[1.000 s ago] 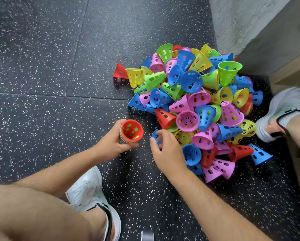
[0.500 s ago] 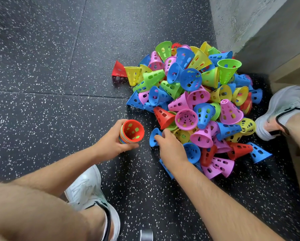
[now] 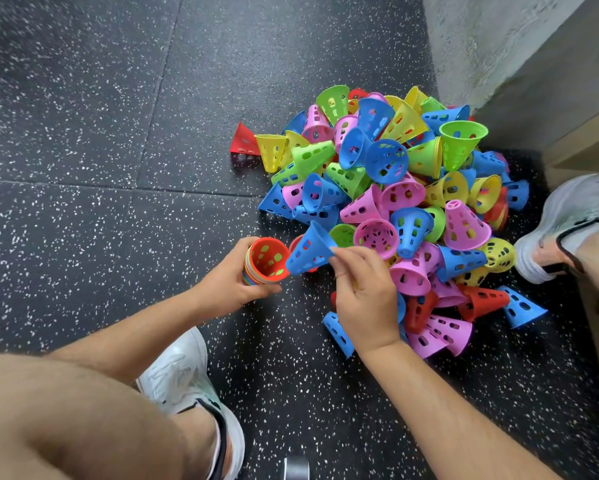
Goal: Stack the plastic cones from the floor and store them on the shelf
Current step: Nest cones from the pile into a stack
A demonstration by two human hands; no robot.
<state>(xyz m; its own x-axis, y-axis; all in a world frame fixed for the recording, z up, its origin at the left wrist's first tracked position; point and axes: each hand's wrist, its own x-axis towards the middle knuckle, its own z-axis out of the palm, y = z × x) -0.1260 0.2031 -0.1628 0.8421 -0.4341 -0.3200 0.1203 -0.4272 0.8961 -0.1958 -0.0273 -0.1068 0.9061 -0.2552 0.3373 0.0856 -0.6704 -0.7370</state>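
A heap of perforated plastic cones (image 3: 395, 188) in blue, pink, green, yellow and red lies on the black speckled floor by the wall corner. My left hand (image 3: 227, 289) grips a nested stack of cones (image 3: 265, 261), its open end up and a red cone innermost. My right hand (image 3: 364, 296) pinches a single blue cone (image 3: 308, 249) by its rim, holding it tilted just right of the stack's mouth, its wide end close to the stack. A lone red cone (image 3: 244, 140) lies at the heap's left edge.
A grey concrete wall (image 3: 492, 46) rises behind the heap, with a wooden edge (image 3: 582, 140) at the right. My white shoes rest at bottom centre (image 3: 183, 375) and at the right (image 3: 568, 216). Open floor (image 3: 83, 133) stretches to the left.
My right hand has lifted a blue cone out of the heap's near edge and brought it left and up toward the stack. My left hand with the stack has stayed put.
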